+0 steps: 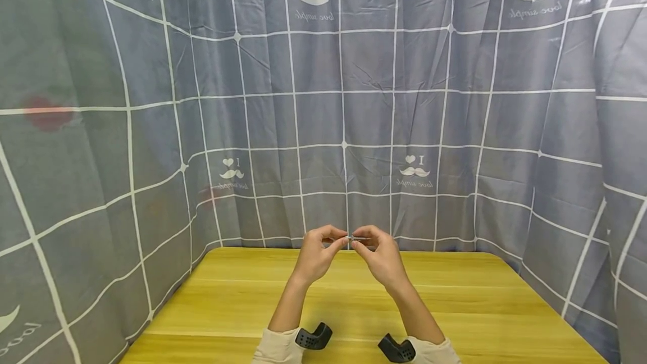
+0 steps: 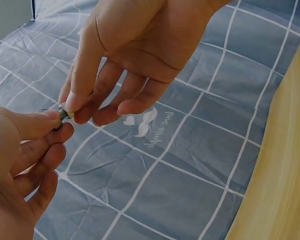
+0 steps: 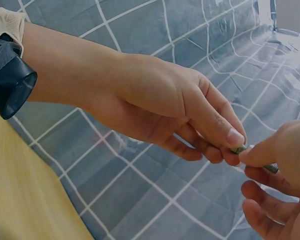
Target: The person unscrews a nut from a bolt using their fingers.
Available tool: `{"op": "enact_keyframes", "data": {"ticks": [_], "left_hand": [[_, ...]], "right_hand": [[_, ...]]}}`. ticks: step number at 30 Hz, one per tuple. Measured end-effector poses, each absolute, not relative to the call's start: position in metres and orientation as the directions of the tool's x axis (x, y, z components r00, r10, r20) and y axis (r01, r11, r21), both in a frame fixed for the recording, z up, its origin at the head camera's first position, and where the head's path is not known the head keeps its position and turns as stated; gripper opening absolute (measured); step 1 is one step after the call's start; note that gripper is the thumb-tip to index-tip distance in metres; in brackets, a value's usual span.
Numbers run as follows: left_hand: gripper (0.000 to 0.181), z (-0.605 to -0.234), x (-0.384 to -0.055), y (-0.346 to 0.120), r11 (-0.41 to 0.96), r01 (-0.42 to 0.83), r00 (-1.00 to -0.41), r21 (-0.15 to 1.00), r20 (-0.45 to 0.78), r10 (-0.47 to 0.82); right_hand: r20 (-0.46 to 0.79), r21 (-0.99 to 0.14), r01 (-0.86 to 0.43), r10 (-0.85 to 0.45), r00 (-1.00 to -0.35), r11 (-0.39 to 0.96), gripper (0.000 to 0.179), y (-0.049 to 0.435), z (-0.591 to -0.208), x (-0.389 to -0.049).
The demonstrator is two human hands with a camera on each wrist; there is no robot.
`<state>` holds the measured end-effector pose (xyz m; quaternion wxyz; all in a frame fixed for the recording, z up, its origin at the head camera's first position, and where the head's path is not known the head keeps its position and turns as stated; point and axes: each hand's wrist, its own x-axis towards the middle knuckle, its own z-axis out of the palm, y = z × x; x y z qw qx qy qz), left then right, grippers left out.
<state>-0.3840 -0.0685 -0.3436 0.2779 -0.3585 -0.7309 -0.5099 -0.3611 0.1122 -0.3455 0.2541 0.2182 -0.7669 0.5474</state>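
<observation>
A small silver bolt (image 2: 63, 114) with a threaded shank is held between both hands, above the far edge of the table in the head view. My left hand (image 1: 317, 254) pinches one end between thumb and forefinger. From the other side, my right hand (image 1: 382, 257) grips it with thumb and fingertips. In the right wrist view, threads of the bolt (image 3: 273, 168) show beside the right thumb, and a metal end sits at the left fingertips. Fingers hide much of the bolt. The remaining fingers of both hands are loosely bent.
A yellow wood-grain table (image 1: 242, 296) lies below the forearms. Grey curtains (image 1: 369, 117) with white grid lines hang behind and along both sides. Black wrist mounts (image 1: 314, 337) sit at the light sleeves.
</observation>
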Motion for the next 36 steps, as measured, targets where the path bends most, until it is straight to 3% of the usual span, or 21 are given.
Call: {"op": "enact_keyframes", "data": {"ticks": [6, 10, 17, 24, 36], "left_hand": [[0.007, -0.344, -0.386, -0.067, 0.208, 0.802, -0.596, 0.559, 0.769, 0.232], [0.006, -0.343, -0.384, -0.064, 0.231, 0.804, -0.592, 0.548, 0.774, 0.223], [0.005, -0.320, -0.350, -0.065, 0.232, 0.810, -0.583, 0.539, 0.781, 0.224], [0.005, -0.327, -0.356, -0.064, 0.230, 0.802, -0.594, 0.551, 0.775, 0.215], [0.005, -0.343, -0.376, -0.062, 0.262, 0.805, -0.584, 0.532, 0.789, 0.193]], "right_hand": [[0.656, -0.686, -0.622, -0.049, -0.754, 0.378, 0.036, 0.111, -0.348, -0.362], [0.634, -0.705, -0.593, -0.028, -0.772, 0.388, 0.029, 0.112, -0.349, -0.362], [0.676, -0.672, -0.644, -0.050, -0.735, 0.365, 0.014, 0.111, -0.349, -0.364], [0.681, -0.676, -0.637, -0.015, -0.732, 0.370, 0.029, 0.109, -0.352, -0.364], [0.685, -0.660, -0.659, -0.072, -0.725, 0.360, 0.013, 0.111, -0.352, -0.365]]}}
